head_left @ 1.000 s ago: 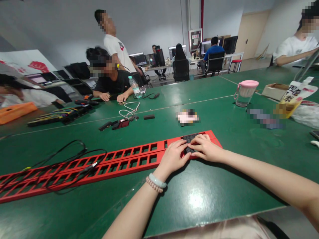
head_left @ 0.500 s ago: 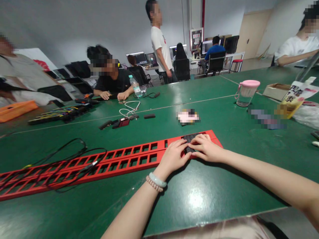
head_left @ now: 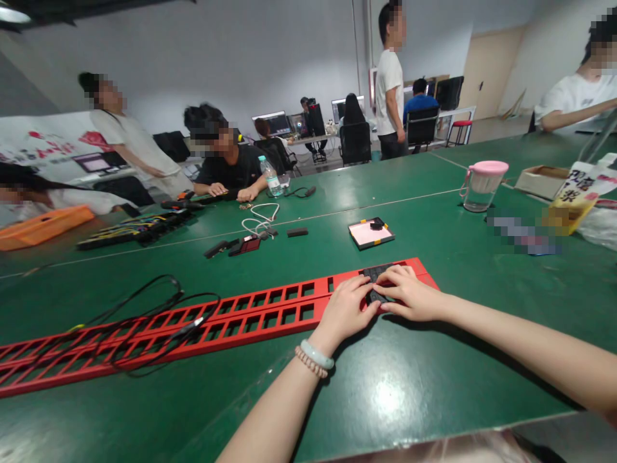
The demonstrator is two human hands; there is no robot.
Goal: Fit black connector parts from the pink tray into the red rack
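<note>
A long red slotted frame [head_left: 284, 310] lies across the green table, with two rows of rectangular openings. At its right end sits a black keypad-like block [head_left: 377, 272], partly covered by my fingers. My left hand [head_left: 348, 306] pinches its left side, fingers bent and thumb toward the near edge. From the right, my right hand [head_left: 407, 292] curls its fingers over the same block, thumb at the near edge. The fingertips of both hands nearly meet there. What lies under the fingers is hidden.
Black cables [head_left: 159, 321] loop over the frame's left part. Beyond it lie a shallow tray [head_left: 371, 235], a small black bar [head_left: 297, 232] and a white cable [head_left: 260, 222]. A pink-lidded cup [head_left: 483, 186] stands to the right. People sit around the table.
The view has shifted slightly, so table things appear a little lower and farther right. A standing person in the background has walked right. Both my hands stay on the black block.
</note>
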